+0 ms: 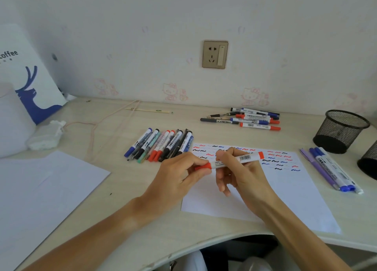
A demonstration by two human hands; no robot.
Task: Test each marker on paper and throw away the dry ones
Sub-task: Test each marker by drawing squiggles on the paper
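Observation:
A white marker with red ends (pixel 242 158) is held level above the test paper (pixel 285 189), which carries rows of red, blue and black squiggles. My right hand (pixel 238 174) grips the marker's barrel. My left hand (pixel 179 174) pinches its red cap (pixel 204 166) at the left end. A row of several markers (pixel 161 145) lies left of the paper, a second pile (pixel 253 118) lies near the wall, and a few blue and purple pens (pixel 332 169) lie right of the paper.
Two black mesh cups (pixel 340 130) stand at the right edge of the desk. A blank white sheet (pixel 40 189) lies at the left, with crumpled tissue (pixel 47 136) and a white bag with a blue deer (pixel 30 76) behind it. A wall socket (pixel 215 54) is on the wall.

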